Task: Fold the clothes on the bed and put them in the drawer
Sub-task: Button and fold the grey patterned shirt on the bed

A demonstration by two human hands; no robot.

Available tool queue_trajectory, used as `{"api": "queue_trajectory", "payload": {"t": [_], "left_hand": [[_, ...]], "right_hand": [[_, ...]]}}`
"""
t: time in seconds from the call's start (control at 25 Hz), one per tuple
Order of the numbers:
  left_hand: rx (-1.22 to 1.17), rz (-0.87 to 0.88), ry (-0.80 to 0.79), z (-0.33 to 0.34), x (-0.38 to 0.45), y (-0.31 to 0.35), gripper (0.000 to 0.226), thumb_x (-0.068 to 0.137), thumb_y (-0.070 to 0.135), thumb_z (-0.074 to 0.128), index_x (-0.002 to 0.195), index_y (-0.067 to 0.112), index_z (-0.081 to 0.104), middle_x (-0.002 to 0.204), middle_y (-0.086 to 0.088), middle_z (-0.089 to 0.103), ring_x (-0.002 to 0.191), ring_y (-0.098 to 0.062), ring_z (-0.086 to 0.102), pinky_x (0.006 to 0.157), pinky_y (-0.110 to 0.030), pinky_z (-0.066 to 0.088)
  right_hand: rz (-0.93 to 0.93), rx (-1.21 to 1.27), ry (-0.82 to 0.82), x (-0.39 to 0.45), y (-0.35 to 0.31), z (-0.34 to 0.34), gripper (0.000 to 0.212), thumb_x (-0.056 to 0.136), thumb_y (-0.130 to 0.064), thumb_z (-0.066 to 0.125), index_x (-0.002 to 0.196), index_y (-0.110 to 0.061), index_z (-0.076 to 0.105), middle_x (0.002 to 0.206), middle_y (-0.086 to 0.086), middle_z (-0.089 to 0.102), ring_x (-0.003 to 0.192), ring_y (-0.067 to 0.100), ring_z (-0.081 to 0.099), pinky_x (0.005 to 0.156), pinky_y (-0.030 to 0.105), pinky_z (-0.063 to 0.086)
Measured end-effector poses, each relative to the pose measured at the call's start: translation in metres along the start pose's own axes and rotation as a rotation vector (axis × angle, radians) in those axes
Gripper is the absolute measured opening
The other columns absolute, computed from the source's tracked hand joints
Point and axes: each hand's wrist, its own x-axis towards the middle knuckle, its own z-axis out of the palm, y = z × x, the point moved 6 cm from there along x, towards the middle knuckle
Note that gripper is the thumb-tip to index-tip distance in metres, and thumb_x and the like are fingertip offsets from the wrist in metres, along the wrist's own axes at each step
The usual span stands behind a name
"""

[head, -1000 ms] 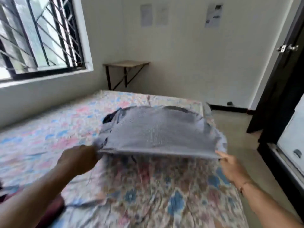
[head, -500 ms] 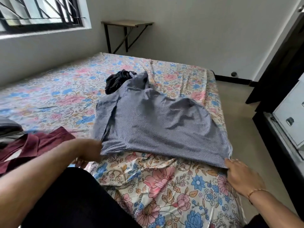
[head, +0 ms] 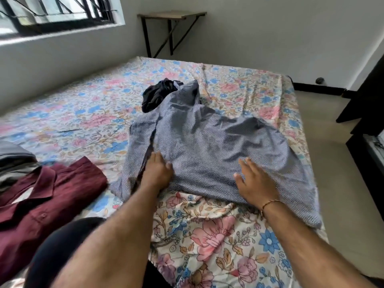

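From the head view, a blue-and-white checked shirt [head: 207,146] lies spread near the bed's [head: 218,246] right edge. The left hand [head: 156,173] and right hand [head: 254,181] both rest flat on it, fingers straight. A dark crumpled garment [head: 154,94] touches its far end. A folded maroon shirt [head: 41,200] lies by the left edge, beside a grey folded stack [head: 14,161].
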Motion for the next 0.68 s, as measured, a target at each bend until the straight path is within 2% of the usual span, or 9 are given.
{"api": "queue_trajectory", "payload": {"t": [0.08,0.12,0.24,0.32,0.36,0.44,0.52,0.6,0.68], "left_hand": [[0.130,-0.036,-0.045,0.011,-0.005,-0.027,0.075,0.105,0.060,0.030,0.166,0.024,0.004,0.175,-0.005,0.003,0.159,-0.030,0.015,0.126,-0.053,0.024],[0.161,-0.073,-0.059,0.010,-0.005,-0.038,0.078,0.104,0.065,0.025,0.166,0.028,-0.005,0.175,-0.002,-0.002,0.159,-0.029,0.013,0.125,-0.054,0.024],[0.142,-0.240,-0.062,-0.001,-0.007,-0.057,0.080,0.104,0.068,0.026,0.167,0.025,0.002,0.174,-0.009,0.014,0.155,-0.035,0.026,0.121,-0.058,0.032],[0.161,-0.278,0.017,-0.007,-0.009,-0.043,0.074,0.106,0.055,0.033,0.165,0.018,0.011,0.171,-0.014,0.021,0.153,-0.036,0.029,0.121,-0.060,0.032],[0.220,-0.203,0.109,-0.009,-0.009,-0.023,0.072,0.105,0.049,0.038,0.164,0.017,0.012,0.172,-0.013,0.018,0.155,-0.034,0.024,0.122,-0.060,0.028],[0.326,0.150,0.184,0.003,-0.002,0.043,0.076,0.104,0.048,0.041,0.165,0.021,0.004,0.175,-0.005,-0.001,0.161,-0.025,0.002,0.128,-0.058,0.009],[0.402,0.467,-0.039,0.044,0.001,0.102,0.076,0.106,0.058,0.031,0.165,0.028,-0.006,0.173,0.000,-0.011,0.159,-0.018,-0.011,0.129,-0.052,-0.004],[0.482,0.488,-0.197,0.077,0.011,0.105,0.075,0.104,0.069,0.018,0.165,0.032,-0.007,0.173,0.003,-0.012,0.158,-0.015,-0.014,0.129,-0.052,-0.006],[0.473,0.345,-0.159,0.060,0.032,0.058,0.080,0.100,0.077,0.015,0.164,0.035,-0.007,0.171,0.006,-0.017,0.158,-0.016,-0.015,0.128,-0.054,-0.006]], "right_hand": [[0.056,-0.191,-0.046,0.006,0.033,0.014,0.074,0.100,-0.070,0.010,0.163,-0.031,0.001,0.172,0.001,-0.002,0.159,0.024,0.002,0.126,0.051,0.005],[0.106,-0.234,-0.045,0.004,0.052,0.014,0.077,0.097,-0.074,0.002,0.162,-0.035,-0.005,0.171,-0.001,-0.007,0.159,0.024,-0.001,0.125,0.052,0.002],[0.303,-0.203,-0.062,-0.015,0.099,0.003,0.083,0.089,-0.080,-0.005,0.161,-0.038,-0.013,0.170,-0.003,-0.016,0.158,0.025,-0.007,0.125,0.057,0.001],[0.406,-0.151,-0.090,-0.022,0.111,-0.003,0.085,0.089,-0.079,-0.002,0.163,-0.036,-0.009,0.171,0.000,-0.014,0.159,0.027,-0.008,0.125,0.062,0.004],[0.413,-0.160,-0.059,-0.020,0.106,-0.004,0.085,0.092,-0.077,0.002,0.164,-0.032,-0.003,0.172,0.004,-0.011,0.159,0.029,-0.007,0.124,0.064,0.006],[0.265,-0.187,0.079,0.001,0.069,-0.007,0.078,0.100,-0.070,0.012,0.164,-0.026,0.009,0.172,0.009,-0.002,0.159,0.031,-0.001,0.124,0.062,0.007],[0.043,-0.182,0.095,0.023,0.023,0.004,0.073,0.101,-0.066,0.014,0.164,-0.029,0.009,0.172,0.008,-0.001,0.159,0.028,0.003,0.125,0.058,0.006],[-0.031,-0.210,0.022,0.034,0.016,0.024,0.074,0.098,-0.071,0.006,0.163,-0.036,-0.002,0.171,0.001,-0.008,0.159,0.024,-0.004,0.126,0.057,0.001],[0.063,-0.253,-0.015,0.037,0.053,0.024,0.077,0.095,-0.076,0.000,0.161,-0.038,-0.009,0.170,-0.001,-0.013,0.158,0.024,-0.007,0.126,0.056,-0.002]]}}
